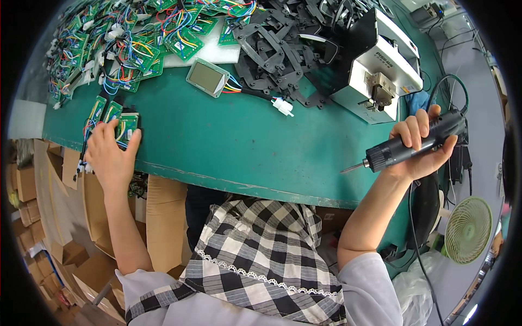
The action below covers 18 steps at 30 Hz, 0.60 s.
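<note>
My right hand [421, 144] is wrapped round a black electric screwdriver [405, 149], held above the table's right side with its bit pointing left. At the left front edge of the table, my left hand [111, 155] has its thumb and fingers closed about a green circuit board [128, 125]. More wired boards lie beside that one, partly hidden by the fingers. In the middle, farther back, a small display module [205, 77] lies screen up. Its coloured wires run to a white plug connector [283, 106].
Wired circuit boards [144, 51] are heaped at the back left, some on white foam [220, 51]. Black plastic frames [272, 49] pile up at the back centre. Beside them stands a white-and-black machine [370, 81]. A green fan [467, 231] and cardboard boxes [166, 217] flank me.
</note>
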Each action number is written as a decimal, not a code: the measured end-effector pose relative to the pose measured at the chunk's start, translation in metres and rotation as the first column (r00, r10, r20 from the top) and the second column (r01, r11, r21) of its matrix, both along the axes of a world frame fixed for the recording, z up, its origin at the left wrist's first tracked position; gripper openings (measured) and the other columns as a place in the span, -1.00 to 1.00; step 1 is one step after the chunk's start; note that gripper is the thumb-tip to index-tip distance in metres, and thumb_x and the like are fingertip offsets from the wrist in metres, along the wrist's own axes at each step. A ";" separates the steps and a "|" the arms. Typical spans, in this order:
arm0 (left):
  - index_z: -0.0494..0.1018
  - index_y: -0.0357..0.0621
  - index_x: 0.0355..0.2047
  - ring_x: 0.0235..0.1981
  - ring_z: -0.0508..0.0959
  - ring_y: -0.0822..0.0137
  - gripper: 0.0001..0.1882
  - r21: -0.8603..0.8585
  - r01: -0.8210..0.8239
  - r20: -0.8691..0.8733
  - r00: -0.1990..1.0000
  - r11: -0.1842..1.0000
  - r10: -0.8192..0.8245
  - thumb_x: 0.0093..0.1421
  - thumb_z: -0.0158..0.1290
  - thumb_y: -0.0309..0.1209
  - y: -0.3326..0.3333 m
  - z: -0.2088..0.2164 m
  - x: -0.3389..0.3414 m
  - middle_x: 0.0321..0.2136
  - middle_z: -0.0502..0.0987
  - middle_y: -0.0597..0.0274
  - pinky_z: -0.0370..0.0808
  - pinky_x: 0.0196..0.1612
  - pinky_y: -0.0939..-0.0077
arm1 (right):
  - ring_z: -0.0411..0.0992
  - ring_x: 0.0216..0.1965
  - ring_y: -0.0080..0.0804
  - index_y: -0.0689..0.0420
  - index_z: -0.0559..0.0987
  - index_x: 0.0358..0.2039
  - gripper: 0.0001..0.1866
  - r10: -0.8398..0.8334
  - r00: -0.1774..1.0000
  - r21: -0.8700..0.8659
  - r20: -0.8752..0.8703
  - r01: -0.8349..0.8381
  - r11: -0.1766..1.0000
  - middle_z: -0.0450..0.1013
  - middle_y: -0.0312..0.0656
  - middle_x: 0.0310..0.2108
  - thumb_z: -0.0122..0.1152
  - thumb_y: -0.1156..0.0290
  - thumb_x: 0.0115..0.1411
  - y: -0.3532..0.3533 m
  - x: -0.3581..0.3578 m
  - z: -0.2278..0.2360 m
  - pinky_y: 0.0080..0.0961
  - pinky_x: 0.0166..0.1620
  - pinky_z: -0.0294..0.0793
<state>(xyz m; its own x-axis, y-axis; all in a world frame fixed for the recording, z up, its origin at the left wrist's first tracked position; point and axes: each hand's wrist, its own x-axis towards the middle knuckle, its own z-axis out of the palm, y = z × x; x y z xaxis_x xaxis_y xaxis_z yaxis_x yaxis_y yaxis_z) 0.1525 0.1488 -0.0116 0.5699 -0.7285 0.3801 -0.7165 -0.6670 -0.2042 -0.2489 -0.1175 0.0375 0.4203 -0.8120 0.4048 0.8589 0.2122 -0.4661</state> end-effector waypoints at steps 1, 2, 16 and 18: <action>0.44 -0.05 -0.05 -0.02 0.42 0.19 -0.50 -0.059 0.055 0.147 0.988 0.997 -0.046 0.14 0.11 0.01 -0.007 0.003 -0.001 -0.11 0.47 0.27 0.23 0.06 0.21 | 0.24 -0.60 -0.47 0.28 0.36 0.07 -0.39 -0.026 1.000 -0.007 -0.012 0.025 1.000 0.27 -0.16 -0.46 0.03 -0.01 0.27 0.002 0.000 -0.001 -0.46 -0.47 0.31; 0.47 -0.07 -0.11 -0.08 0.45 0.18 -0.55 -0.147 0.187 0.050 0.982 0.971 -0.182 0.15 0.11 -0.01 -0.018 0.007 -0.006 -0.18 0.50 0.25 0.27 0.01 0.21 | 0.24 -0.60 -0.47 0.27 0.36 0.08 -0.39 -0.052 0.998 -0.014 -0.024 0.052 0.999 0.28 -0.16 -0.46 0.02 -0.02 0.27 0.004 -0.001 -0.002 -0.45 -0.47 0.31; 0.52 -0.24 -0.40 -0.52 0.48 0.48 -0.65 -0.795 0.110 -0.512 0.407 0.597 -0.757 0.26 0.08 -0.15 -0.223 0.004 -0.063 -0.54 0.55 0.31 0.37 -0.42 0.58 | 0.26 -0.62 -0.42 0.22 0.33 0.12 -0.42 -0.201 0.977 -0.024 -0.071 0.200 0.980 0.29 -0.11 -0.46 -0.08 -0.02 0.32 0.029 -0.010 -0.016 -0.42 -0.51 0.33; 0.49 -0.28 -0.26 -0.42 0.46 0.58 -0.75 -0.850 0.020 -0.517 0.156 0.526 -0.842 0.32 0.02 -0.30 -0.215 0.013 -0.075 -0.42 0.57 0.30 0.40 -0.36 0.63 | 0.26 -0.62 -0.42 0.22 0.33 0.12 -0.42 -0.197 0.979 -0.005 -0.045 0.197 0.980 0.28 -0.12 -0.46 -0.07 -0.01 0.32 0.029 -0.020 -0.017 -0.41 -0.50 0.34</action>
<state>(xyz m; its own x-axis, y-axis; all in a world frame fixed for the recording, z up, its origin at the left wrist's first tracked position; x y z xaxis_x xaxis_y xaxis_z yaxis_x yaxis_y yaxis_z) 0.0777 -0.0665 0.0014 0.4495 -0.8164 0.3626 -0.3266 0.2276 0.9173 -0.2687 -0.0885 0.0201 0.2703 -0.8805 0.3894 0.8619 0.0411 -0.5053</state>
